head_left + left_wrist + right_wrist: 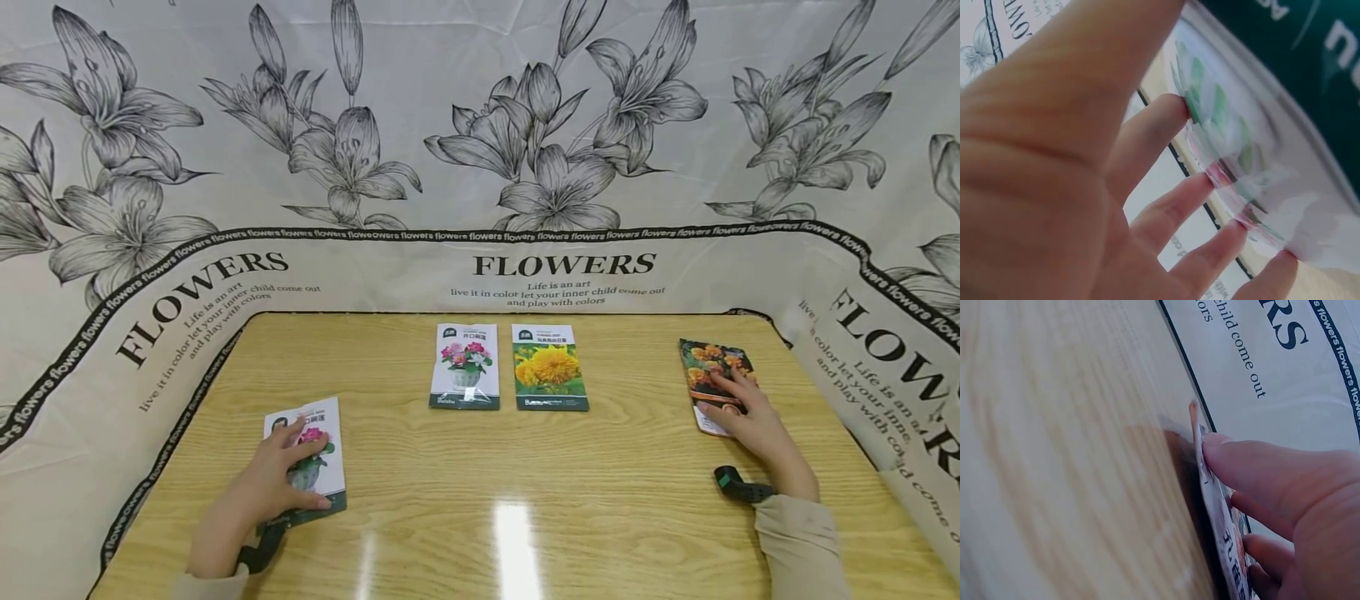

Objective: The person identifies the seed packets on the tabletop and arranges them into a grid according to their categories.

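In the head view my left hand (270,479) rests on a white seed packet (333,442) with pink flowers in a pot and a dark green bottom band. The left wrist view shows its spread fingertips (1229,234) touching the face of this packet (1310,225). Farther right, my right hand (761,429) lies on a seed packet (693,367) with orange flowers, fingers spread over its face. From the right wrist the thumb (1260,465) touches this packet (1213,506), seen nearly edge-on with a dark shadow alongside.
Two more seed packets lie at the back middle of the wooden table (600,492): one with pink flowers (465,367), one with a yellow flower (551,367). A flower-printed cloth (390,275) borders the table at the back and sides.
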Demonstrator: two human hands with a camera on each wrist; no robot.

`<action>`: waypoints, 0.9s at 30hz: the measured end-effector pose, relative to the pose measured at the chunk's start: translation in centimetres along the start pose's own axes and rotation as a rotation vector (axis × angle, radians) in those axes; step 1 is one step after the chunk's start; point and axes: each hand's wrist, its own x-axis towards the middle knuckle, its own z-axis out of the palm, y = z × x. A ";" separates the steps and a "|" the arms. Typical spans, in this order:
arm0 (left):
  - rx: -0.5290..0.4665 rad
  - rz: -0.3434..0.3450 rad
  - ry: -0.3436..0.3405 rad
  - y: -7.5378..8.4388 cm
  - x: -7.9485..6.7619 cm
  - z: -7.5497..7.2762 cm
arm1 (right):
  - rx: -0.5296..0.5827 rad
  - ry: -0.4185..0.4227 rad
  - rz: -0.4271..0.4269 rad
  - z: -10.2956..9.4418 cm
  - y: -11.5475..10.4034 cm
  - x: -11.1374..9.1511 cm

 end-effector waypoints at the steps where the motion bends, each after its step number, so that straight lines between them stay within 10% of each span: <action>1: 0.007 -0.002 -0.002 0.2 0.0 0.0 | -0.001 0.001 -0.001 0.0 0.0 0.0; 27: 0.117 -0.060 -0.084 4.1 0.4 0.7 | -0.021 0.010 0.018 0.3 0.4 0.0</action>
